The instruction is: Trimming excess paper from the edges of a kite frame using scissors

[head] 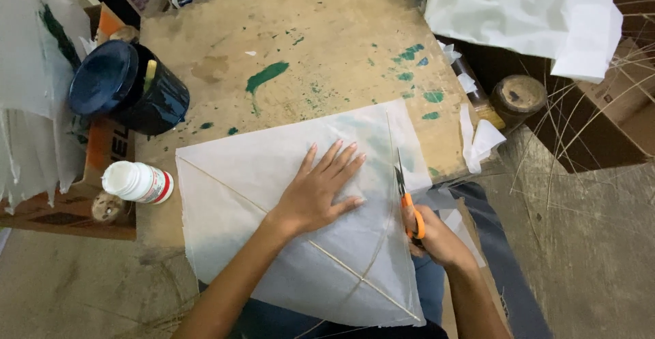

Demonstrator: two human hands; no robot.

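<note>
Right hand (pixel 437 236) grips orange-handled scissors (pixel 407 199), fingers closed through the loops, at the white paper kite's (pixel 293 195) edge. Left hand (pixel 317 192) presses it flat, fingers spread; pressing closer to the blades would, I judge, steady the thin paper.

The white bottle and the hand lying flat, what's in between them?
In the head view, between the white bottle and the flat left hand lie bare board, then white kite paper crossed by a thin stick.

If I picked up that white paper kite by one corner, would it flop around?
Probably a little. The kite looks like thin, see-through paper, so it is likely very light and easy to tear. The thin sticks crossing it should keep it fairly flat. The left hand pressing it down suggests it slides easily.
</note>
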